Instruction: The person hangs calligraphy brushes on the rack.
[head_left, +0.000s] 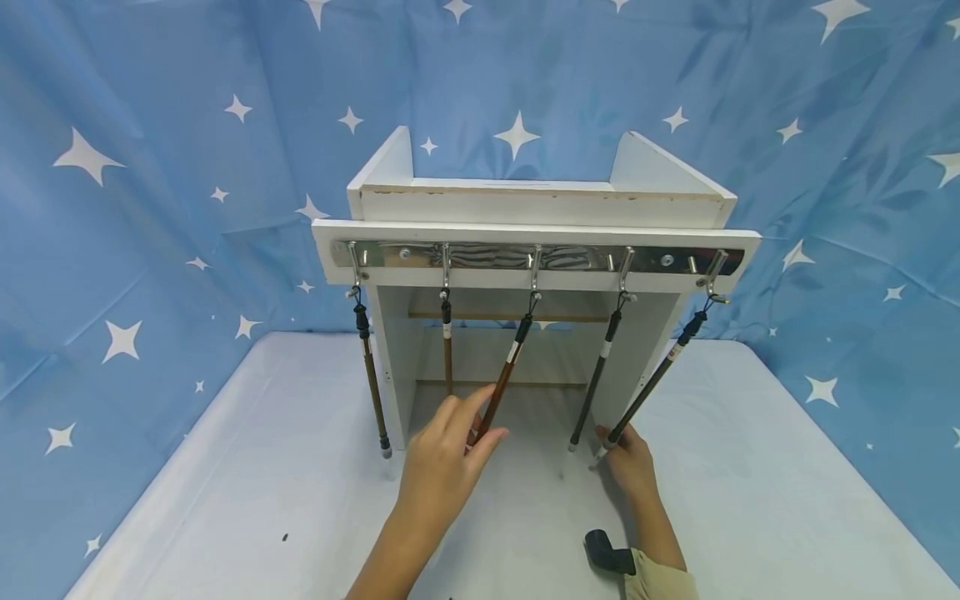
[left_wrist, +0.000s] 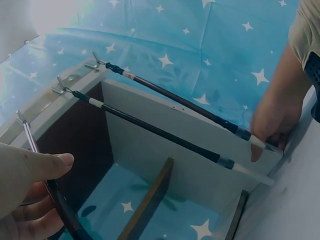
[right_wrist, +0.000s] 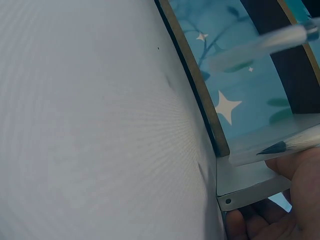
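Observation:
Several writing brushes hang by cord loops from the hooks of a white wooden stand (head_left: 525, 208). My left hand (head_left: 442, 446) holds the brown-handled middle brush (head_left: 504, 379), fingers curled behind its shaft and the thumb in front; its lower end is hidden by the hand. My right hand (head_left: 628, 458) grips the lower front edge of the stand's right side panel (right_wrist: 257, 192), thumb on the inner face and fingers on the outer. Close by the thumb hangs the rightmost brush (head_left: 660, 371), its dark tip (right_wrist: 272, 148) showing through a clear cap. Another dark-handled brush (left_wrist: 155, 130) hangs just inside it.
A metal hook rail (head_left: 487, 256) runs along the stand's front board. Further brushes, one at far left (head_left: 372, 375) and a brown one (head_left: 447, 342), hang left of the middle. The white tabletop (head_left: 225, 500) meets a blue star-patterned curtain (head_left: 150, 208) behind.

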